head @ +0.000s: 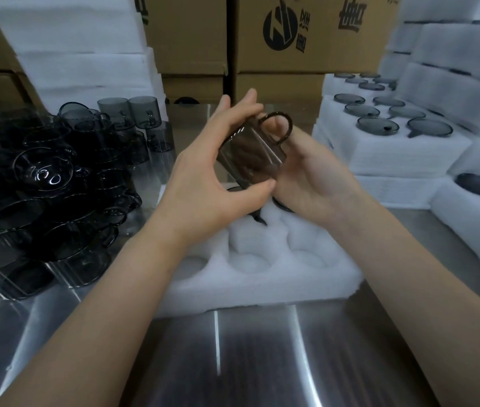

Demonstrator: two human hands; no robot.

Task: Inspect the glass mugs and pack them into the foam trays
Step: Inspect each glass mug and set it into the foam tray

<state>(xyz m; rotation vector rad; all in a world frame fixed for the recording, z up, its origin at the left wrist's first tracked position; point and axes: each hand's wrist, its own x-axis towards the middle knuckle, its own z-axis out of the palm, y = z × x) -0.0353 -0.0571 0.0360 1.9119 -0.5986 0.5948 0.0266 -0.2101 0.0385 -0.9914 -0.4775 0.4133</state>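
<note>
A smoky grey glass mug [252, 155] hangs tilted above the white foam tray [262, 277], its handle pointing up and right. My left hand [203, 183] grips it, fingers over the top and thumb under the base. My right hand [312, 177] cups the mug from the right side, with fingers seen through the handle loop. The tray lies on the steel table in front of me; its near holes stand empty, and a dark mug rim [284, 206] shows in a far hole, partly hidden by my hands.
A heap of loose grey mugs [57, 186] fills the table's left side. Filled foam trays [391, 133] are stacked at right, with another [473, 218] nearer. Cardboard boxes [306, 39] and empty foam stacks [80, 54] stand behind. Bare steel table [247, 353] lies near me.
</note>
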